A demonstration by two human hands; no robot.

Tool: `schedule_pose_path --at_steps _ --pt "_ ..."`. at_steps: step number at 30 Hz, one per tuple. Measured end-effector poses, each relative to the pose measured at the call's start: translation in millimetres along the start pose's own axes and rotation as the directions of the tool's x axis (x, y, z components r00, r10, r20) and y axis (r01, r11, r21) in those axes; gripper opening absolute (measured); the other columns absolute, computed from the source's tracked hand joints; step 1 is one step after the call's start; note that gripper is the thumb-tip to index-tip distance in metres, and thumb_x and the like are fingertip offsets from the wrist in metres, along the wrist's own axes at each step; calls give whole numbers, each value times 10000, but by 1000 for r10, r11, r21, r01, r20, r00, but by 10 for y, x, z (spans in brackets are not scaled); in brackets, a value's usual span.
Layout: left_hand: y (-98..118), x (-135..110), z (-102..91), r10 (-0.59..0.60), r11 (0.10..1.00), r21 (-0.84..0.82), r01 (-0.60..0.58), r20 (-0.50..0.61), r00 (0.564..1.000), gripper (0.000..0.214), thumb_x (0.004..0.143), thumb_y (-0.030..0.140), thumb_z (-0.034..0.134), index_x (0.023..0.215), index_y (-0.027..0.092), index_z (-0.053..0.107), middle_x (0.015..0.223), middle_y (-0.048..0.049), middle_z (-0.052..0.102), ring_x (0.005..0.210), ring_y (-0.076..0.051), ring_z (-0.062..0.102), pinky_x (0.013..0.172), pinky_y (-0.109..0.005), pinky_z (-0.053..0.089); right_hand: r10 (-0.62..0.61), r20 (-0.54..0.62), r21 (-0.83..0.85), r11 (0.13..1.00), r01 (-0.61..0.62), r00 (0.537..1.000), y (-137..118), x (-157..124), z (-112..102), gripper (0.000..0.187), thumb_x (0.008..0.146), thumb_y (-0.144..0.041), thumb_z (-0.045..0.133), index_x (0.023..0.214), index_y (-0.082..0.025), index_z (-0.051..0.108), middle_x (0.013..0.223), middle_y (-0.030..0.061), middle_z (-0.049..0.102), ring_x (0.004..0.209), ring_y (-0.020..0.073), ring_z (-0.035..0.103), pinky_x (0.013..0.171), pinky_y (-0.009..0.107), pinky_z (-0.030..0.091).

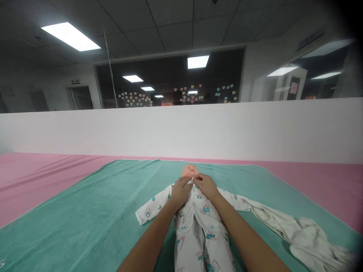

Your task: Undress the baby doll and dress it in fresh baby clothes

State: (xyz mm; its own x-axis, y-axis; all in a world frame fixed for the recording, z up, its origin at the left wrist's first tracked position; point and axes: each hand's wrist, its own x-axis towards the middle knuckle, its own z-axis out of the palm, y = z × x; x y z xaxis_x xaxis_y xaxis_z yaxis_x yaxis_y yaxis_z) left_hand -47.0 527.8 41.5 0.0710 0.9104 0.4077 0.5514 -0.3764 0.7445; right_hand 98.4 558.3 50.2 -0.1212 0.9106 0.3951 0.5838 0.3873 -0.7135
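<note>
A baby doll point(189, 170) lies on its back, its head away from me. It wears a white printed jacket point(205, 209) and matching trousers point(189, 252). At the jacket's neckline, my left hand point(180, 190) grips the left edge with bent fingers. My right hand point(206, 185) pinches the collar opposite, close to the doll's chin. The two hands almost meet there, and the fingertips hide the small detail between them. Lower down, the jacket's front edges part over the trousers. Both sleeves stretch out sideways.
Under the doll spreads a green blanket point(93, 211) on a pink sheet point(39, 177). A crumpled white cloth point(306, 238) lies on the right, reaching to the jacket's sleeve end. A low white partition point(181, 132) stands behind.
</note>
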Motion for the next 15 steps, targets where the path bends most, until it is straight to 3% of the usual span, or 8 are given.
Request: schedule_pose_path --at_steps 4,7,10,13,15 --pt "-24 -21 -2 17 1000 -11 -17 -19 1000 402 785 247 451 1164 247 585 1225 -37 551 1163 -190 463 1031 -331 314 35 -64 -69 997 -39 997 -31 -12 24 192 733 -300 445 687 -160 569 641 -9 561 618 108 471 590 206 303" --pt "-2 -63 -9 45 999 -27 -46 -51 998 406 786 223 437 1168 240 574 1225 -40 546 1152 -179 472 1017 -321 336 54 -134 -114 991 -70 989 -113 -148 -16 183 736 -234 426 823 -173 575 676 -9 555 621 112 462 587 210 292" --pt "42 -136 -22 78 996 -40 -82 -83 993 299 812 235 407 1001 220 639 1137 -43 581 1105 -175 497 1000 -330 356 -82 -122 -165 984 62 989 -250 -432 -85 254 783 -212 393 972 -224 562 845 -7 576 712 108 499 651 210 321" --pt "48 -254 -38 89 995 -42 -94 -113 990 280 843 259 382 953 213 635 1144 -55 569 1135 -190 470 1015 -373 337 -232 -22 -279 935 217 973 -383 -738 -123 186 838 -310 402 889 -232 563 901 -5 554 746 108 501 668 219 313" --pt "10 -356 -49 95 994 -52 -101 -103 990 296 855 261 379 1022 217 620 1243 -61 515 1202 -194 418 1047 -391 299 -207 -7 -352 916 191 978 -442 -864 -122 233 816 -432 462 822 -211 535 854 -2 535 706 113 481 623 224 282"
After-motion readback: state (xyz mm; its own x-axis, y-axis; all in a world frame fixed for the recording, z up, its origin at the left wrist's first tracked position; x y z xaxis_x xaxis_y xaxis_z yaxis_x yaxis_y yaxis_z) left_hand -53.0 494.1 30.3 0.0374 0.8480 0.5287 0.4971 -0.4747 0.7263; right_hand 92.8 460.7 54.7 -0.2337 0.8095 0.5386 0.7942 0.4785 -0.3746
